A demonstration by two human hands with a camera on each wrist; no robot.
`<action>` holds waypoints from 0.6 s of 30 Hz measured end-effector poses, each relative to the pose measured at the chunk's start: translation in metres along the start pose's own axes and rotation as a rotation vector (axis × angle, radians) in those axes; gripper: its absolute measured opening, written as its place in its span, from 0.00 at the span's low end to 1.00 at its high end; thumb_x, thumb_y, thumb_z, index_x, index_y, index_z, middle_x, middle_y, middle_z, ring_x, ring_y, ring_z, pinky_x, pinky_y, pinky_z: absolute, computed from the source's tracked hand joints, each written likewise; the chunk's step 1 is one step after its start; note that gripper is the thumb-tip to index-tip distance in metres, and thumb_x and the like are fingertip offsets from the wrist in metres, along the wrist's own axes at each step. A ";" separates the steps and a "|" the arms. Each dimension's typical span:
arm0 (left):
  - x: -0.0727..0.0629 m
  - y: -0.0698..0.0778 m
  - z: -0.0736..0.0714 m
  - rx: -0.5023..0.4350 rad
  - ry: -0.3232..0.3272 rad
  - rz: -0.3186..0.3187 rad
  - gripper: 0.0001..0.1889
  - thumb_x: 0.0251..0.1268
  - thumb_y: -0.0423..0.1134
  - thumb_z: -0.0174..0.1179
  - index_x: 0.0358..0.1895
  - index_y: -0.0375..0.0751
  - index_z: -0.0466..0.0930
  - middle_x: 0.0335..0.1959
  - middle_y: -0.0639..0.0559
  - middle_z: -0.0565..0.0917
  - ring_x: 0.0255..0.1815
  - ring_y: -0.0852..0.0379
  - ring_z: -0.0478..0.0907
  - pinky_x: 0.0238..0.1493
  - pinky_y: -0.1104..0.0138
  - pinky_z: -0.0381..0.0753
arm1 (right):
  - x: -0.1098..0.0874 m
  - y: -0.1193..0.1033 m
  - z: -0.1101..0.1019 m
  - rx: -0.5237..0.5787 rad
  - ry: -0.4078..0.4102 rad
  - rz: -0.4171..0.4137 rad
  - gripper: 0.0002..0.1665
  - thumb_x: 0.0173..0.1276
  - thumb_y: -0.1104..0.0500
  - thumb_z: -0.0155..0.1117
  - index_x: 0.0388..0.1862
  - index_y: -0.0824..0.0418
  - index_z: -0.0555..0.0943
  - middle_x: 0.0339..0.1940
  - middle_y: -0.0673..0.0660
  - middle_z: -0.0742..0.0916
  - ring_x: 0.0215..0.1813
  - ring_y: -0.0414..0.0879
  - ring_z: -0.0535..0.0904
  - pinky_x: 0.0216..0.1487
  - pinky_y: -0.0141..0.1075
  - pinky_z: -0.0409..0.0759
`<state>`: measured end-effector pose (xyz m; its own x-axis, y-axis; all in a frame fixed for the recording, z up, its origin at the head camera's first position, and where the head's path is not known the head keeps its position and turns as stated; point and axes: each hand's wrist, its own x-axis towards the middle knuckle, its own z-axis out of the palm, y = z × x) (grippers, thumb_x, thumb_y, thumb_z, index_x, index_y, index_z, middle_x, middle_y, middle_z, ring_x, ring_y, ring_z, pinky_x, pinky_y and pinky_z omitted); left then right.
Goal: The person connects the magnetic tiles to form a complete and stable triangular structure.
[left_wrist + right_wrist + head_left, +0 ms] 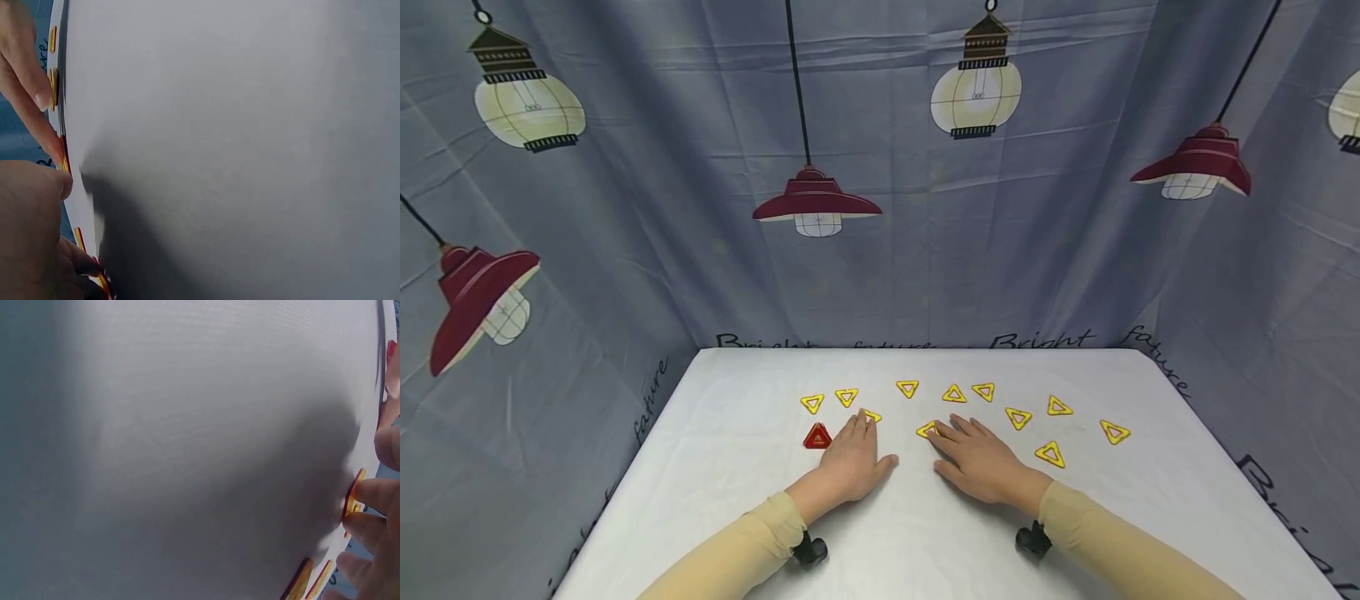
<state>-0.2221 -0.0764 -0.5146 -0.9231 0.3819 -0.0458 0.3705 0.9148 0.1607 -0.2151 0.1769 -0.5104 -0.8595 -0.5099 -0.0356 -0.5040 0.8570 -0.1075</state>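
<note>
My left hand lies low over the white table, fingers extended, with its fingertips covering part of a hollow yellow triangle piece. Just left of those fingers is a red triangle piece, which looks thicker than the yellow ones. The right hand has its fingers spread, and its fingertips touch another yellow triangle piece. In the right wrist view two fingertips press on that yellow piece, which shows a red lower edge. Both thumbs point inward, apart from each other.
Several more hollow yellow triangles lie scattered toward the back and right of the table, among them a yellow triangle beside the right wrist and a yellow triangle farthest right. A grey curtain with printed lamps hangs behind and at both sides.
</note>
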 end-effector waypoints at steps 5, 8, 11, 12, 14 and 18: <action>-0.017 -0.002 -0.001 0.027 -0.013 0.105 0.41 0.77 0.62 0.49 0.75 0.27 0.64 0.78 0.32 0.61 0.78 0.39 0.59 0.76 0.54 0.61 | 0.000 -0.002 0.000 0.003 -0.013 0.012 0.33 0.81 0.43 0.51 0.79 0.54 0.69 0.80 0.53 0.69 0.81 0.57 0.57 0.79 0.53 0.53; -0.029 -0.005 -0.003 0.031 -0.039 0.168 0.40 0.78 0.62 0.49 0.76 0.30 0.64 0.79 0.35 0.60 0.79 0.41 0.58 0.76 0.54 0.60 | 0.000 -0.002 -0.001 0.010 -0.014 0.009 0.33 0.81 0.44 0.52 0.79 0.54 0.69 0.80 0.54 0.69 0.81 0.56 0.57 0.79 0.53 0.53; -0.040 -0.008 -0.005 0.051 -0.065 0.234 0.38 0.79 0.61 0.48 0.77 0.34 0.64 0.80 0.38 0.60 0.80 0.43 0.57 0.77 0.55 0.59 | 0.000 -0.002 -0.001 0.013 -0.009 0.008 0.32 0.80 0.44 0.53 0.78 0.54 0.69 0.80 0.54 0.69 0.81 0.56 0.57 0.79 0.52 0.54; -0.043 -0.010 -0.005 0.057 -0.072 0.255 0.37 0.79 0.61 0.47 0.77 0.35 0.64 0.80 0.39 0.60 0.80 0.44 0.57 0.77 0.55 0.59 | 0.000 -0.002 -0.001 0.011 -0.008 0.009 0.32 0.80 0.44 0.53 0.78 0.54 0.69 0.80 0.53 0.69 0.81 0.56 0.57 0.79 0.52 0.54; -0.047 -0.014 -0.006 0.054 -0.076 0.300 0.35 0.79 0.60 0.48 0.77 0.37 0.66 0.80 0.42 0.61 0.79 0.46 0.58 0.76 0.56 0.60 | 0.001 -0.002 0.000 0.005 -0.004 0.012 0.33 0.80 0.44 0.53 0.78 0.53 0.69 0.80 0.53 0.69 0.81 0.55 0.57 0.79 0.51 0.54; -0.055 -0.021 -0.008 0.019 -0.052 0.402 0.28 0.80 0.55 0.51 0.72 0.42 0.73 0.77 0.47 0.67 0.77 0.50 0.64 0.74 0.58 0.64 | 0.002 -0.001 0.002 0.004 0.001 0.016 0.33 0.80 0.44 0.53 0.79 0.52 0.69 0.79 0.52 0.69 0.81 0.54 0.58 0.79 0.49 0.56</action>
<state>-0.1805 -0.1178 -0.5075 -0.6979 0.7154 -0.0331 0.7032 0.6933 0.1575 -0.2160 0.1746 -0.5123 -0.8676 -0.4960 -0.0361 -0.4898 0.8647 -0.1113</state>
